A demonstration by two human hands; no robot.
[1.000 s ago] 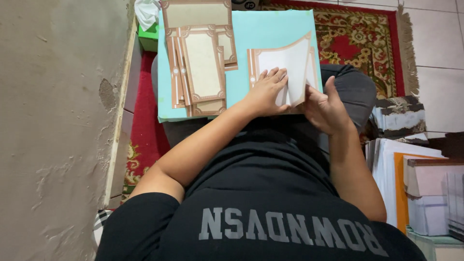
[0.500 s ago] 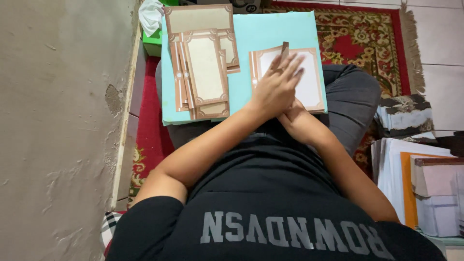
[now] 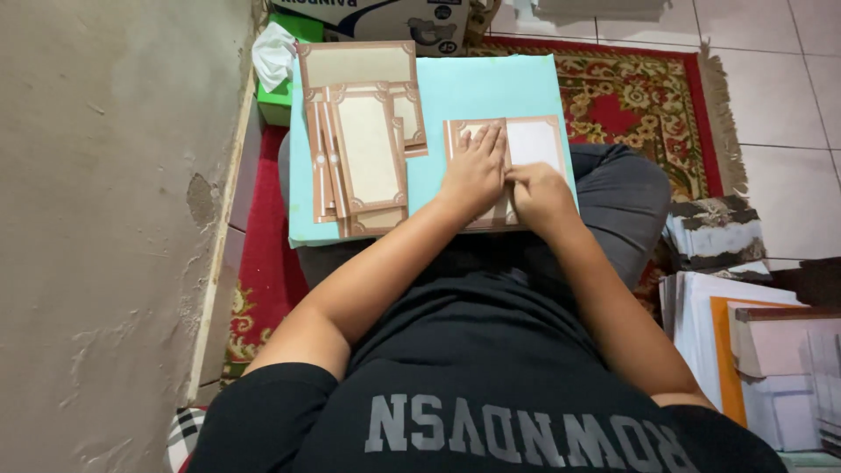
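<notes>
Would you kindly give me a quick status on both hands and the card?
Left hand flat on brown-bordered card. Right hand pressing its lower edge. Card lies on turquoise board; stack of folded cards beside it, apart.

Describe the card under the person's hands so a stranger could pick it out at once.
Start at the light turquoise board lying across the person's lap. On its right half lies a card with a brown border and a white middle, pressed flat by the left hand and the right hand. The other brown-bordered cards sit untouched in an overlapping pile on the left half and have cream middles.
</notes>
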